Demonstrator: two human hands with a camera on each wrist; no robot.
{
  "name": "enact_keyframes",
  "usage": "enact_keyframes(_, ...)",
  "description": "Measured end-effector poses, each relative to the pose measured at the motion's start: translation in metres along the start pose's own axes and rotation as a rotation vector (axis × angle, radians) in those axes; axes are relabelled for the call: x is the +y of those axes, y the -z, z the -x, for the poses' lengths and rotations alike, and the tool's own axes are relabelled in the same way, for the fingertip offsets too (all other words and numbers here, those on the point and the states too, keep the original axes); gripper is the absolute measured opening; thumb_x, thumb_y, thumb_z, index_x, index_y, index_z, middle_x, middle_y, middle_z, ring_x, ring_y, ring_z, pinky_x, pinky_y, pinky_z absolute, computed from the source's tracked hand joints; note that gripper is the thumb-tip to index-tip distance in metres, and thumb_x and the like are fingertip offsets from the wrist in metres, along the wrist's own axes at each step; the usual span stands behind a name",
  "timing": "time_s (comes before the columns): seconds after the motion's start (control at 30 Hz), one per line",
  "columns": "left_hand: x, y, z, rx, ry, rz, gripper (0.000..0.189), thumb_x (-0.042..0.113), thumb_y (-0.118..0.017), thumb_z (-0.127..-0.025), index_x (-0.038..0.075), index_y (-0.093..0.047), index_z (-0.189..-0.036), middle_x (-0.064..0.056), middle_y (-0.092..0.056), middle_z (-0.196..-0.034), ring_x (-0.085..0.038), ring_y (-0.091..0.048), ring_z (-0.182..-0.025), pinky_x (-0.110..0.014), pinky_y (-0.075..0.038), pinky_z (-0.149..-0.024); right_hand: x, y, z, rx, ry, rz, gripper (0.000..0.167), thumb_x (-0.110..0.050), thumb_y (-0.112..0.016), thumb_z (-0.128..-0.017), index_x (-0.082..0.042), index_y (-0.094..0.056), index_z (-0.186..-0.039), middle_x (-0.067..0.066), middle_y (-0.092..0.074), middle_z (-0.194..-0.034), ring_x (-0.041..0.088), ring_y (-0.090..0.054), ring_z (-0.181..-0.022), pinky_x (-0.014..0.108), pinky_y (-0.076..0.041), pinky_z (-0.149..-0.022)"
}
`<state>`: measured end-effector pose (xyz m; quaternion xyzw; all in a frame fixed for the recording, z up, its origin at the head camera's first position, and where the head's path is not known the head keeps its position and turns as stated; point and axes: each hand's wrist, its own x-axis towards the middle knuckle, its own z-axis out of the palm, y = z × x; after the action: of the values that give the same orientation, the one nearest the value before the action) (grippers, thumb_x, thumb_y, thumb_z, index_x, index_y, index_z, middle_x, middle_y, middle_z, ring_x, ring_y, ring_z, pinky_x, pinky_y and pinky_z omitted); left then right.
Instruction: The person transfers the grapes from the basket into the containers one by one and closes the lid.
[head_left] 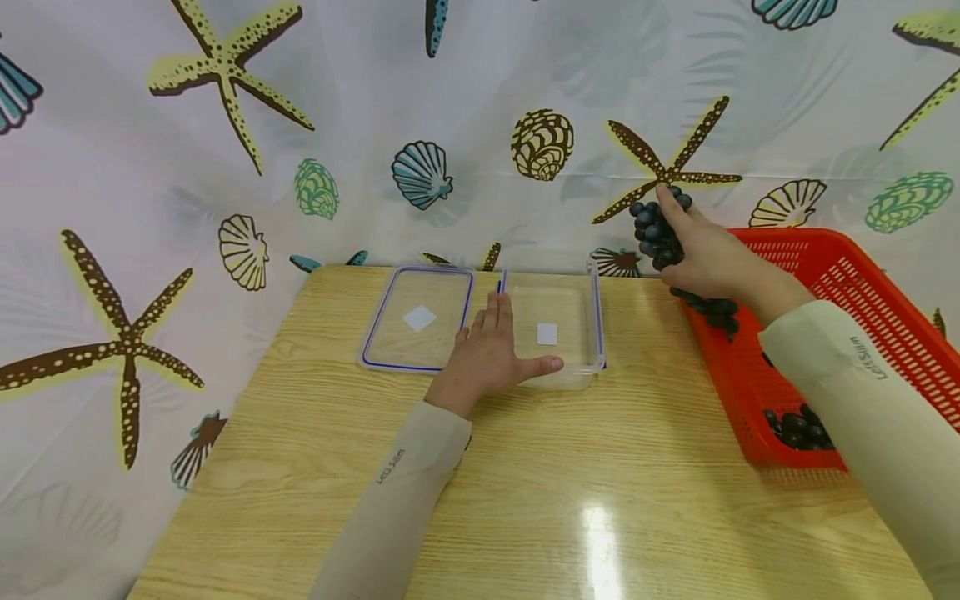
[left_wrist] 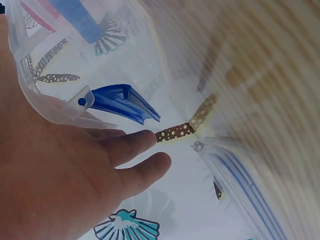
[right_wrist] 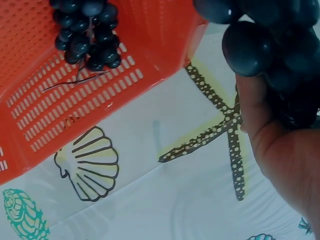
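Note:
My right hand [head_left: 708, 258] grips a bunch of dark grapes [head_left: 655, 232] in the air beside the far left corner of a red plastic basket [head_left: 806, 242]. In the right wrist view the held grapes [right_wrist: 280, 45] fill the upper right, with fingers curled behind them. My left hand [head_left: 483, 354] rests with straight fingers and spread thumb against the left side of a clear plastic container [head_left: 573, 304]. A blue clip [left_wrist: 122, 100] of the container shows above those fingers in the left wrist view. Left of that hand lies a clear lid [head_left: 401, 337] with a blue seal.
More dark grapes [head_left: 798, 429] lie in the basket's near end, and another bunch [head_left: 712, 312] hangs over its left rim. A patterned cloth [head_left: 465, 92] with starfish and shells stands behind the wooden table [head_left: 525, 483].

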<state>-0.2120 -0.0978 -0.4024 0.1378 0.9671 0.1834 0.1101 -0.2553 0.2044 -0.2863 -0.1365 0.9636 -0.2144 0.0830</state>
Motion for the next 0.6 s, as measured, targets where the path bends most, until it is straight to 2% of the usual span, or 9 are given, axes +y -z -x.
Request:
enact_keyframes(0.1, 0.000, 0.000, -0.001, 0.001, 0.005, -0.007, 0.128, 0.086, -0.051, -0.081, 0.007, 0.011, -0.160, -0.013, 0.013, -0.167, -0.036, -0.007, -0.153, -0.059, -0.014, -0.117, -0.005, -0.001, -0.003, -0.002, 0.009, -0.003, 0.110, -0.011, -0.063, -0.090, -0.034, 0.020, -0.159, 0.024, 0.008, -0.165, 0.042, -0.057, -0.095, 0.049, -0.044, -0.073)
enact_keyframes(0.3, 0.000, -0.001, -0.003, 0.002, 0.016, -0.008, 0.128, 0.086, -0.051, -0.081, 0.007, 0.011, -0.161, -0.013, 0.014, -0.167, -0.035, -0.006, -0.153, -0.059, -0.014, -0.117, -0.017, -0.005, -0.007, -0.022, 0.025, -0.024, 0.111, -0.009, -0.062, -0.090, -0.038, 0.022, -0.157, 0.024, 0.010, -0.165, 0.039, -0.058, -0.088, 0.046, -0.043, -0.068)
enact_keyframes(0.4, 0.001, 0.000, -0.003, 0.001, 0.021, -0.003, 0.128, 0.086, -0.052, -0.081, 0.007, 0.010, -0.161, -0.012, 0.013, -0.167, -0.035, -0.005, -0.153, -0.059, -0.013, -0.117, -0.022, -0.008, -0.010, -0.035, 0.033, -0.039, 0.112, -0.008, -0.062, -0.090, -0.039, 0.022, -0.156, 0.027, 0.009, -0.164, 0.041, -0.059, -0.093, 0.046, -0.043, -0.069)
enact_keyframes(0.5, 0.003, 0.000, -0.004, 0.003, 0.024, -0.004, 0.129, 0.086, -0.051, -0.081, 0.007, 0.011, -0.161, -0.012, 0.012, -0.167, -0.034, -0.005, -0.153, -0.059, -0.013, -0.117, -0.027, -0.011, -0.013, -0.048, 0.040, -0.053, 0.111, -0.008, -0.062, -0.090, -0.039, 0.022, -0.156, 0.030, 0.009, -0.163, 0.046, -0.055, -0.109, 0.048, -0.043, -0.073)
enact_keyframes(0.6, 0.003, 0.000, -0.005, 0.008, 0.027, -0.007, 0.129, 0.087, -0.052, -0.080, 0.007, 0.010, -0.161, -0.012, 0.012, -0.167, -0.034, -0.006, -0.153, -0.058, -0.014, -0.117, -0.031, -0.016, -0.017, -0.056, 0.054, -0.057, 0.111, -0.008, -0.061, -0.091, -0.037, 0.023, -0.157, 0.029, 0.010, -0.163, 0.045, -0.056, -0.103, 0.047, -0.043, -0.070)
